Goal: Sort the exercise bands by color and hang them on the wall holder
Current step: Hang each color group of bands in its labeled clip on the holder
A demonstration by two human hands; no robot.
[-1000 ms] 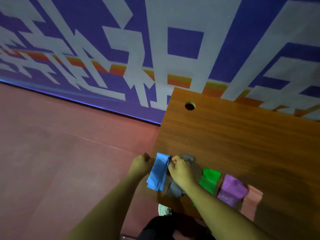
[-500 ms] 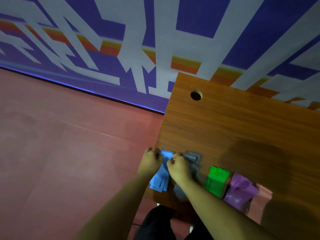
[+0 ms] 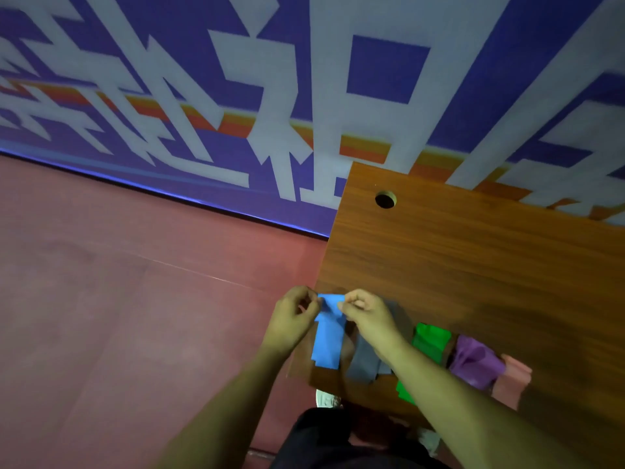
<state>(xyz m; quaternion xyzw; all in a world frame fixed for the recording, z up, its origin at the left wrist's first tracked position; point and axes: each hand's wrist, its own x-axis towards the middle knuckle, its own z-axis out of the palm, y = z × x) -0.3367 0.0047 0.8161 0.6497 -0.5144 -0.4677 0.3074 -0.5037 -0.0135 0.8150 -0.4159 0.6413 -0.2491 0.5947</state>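
Fingers [image 3: 350, 301] of left hand [image 3: 291, 319] and right hand [image 3: 370, 319] are pinched on the far end of the blue band [image 3: 326, 345], both equally near. Its long axis is laid toward the body (at the surface [image 3: 473, 265] left edge), so a straight lift is probably needed.

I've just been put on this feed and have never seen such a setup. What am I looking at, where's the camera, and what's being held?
There's no machine here. A person is working bare-handed, and the single camera sits on their head, looking down past both arms. The left hand and right hand each pinch the upper end of the blue band, near the left edge of the wooden table. In a row to its right lie a grey band, green band, purple band and pink band. Behind them is a patterned wall.
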